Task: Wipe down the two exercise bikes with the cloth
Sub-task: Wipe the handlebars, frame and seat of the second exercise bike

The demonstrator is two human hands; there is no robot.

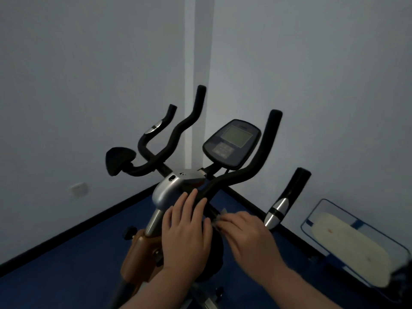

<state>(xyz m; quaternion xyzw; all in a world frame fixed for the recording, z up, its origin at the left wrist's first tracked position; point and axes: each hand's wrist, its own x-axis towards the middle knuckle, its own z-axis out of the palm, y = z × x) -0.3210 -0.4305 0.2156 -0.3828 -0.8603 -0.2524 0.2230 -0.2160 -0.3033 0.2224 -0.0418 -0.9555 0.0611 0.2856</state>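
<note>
Bike (171, 192) bar runs up-right from my hands, right hand (243, 230) nearer pinching cloth (219, 216) on it, left hand (186, 226) flat, fingers straight.

Matt black foam is covering the handlebars (263, 150). The stem housing (166, 190) is showing smooth, satin silver plastic or metal. The console (231, 144) is looking like dark plastic with a dull grey screen. Chrome bands (277, 210) are gleaming on one grip.
</note>
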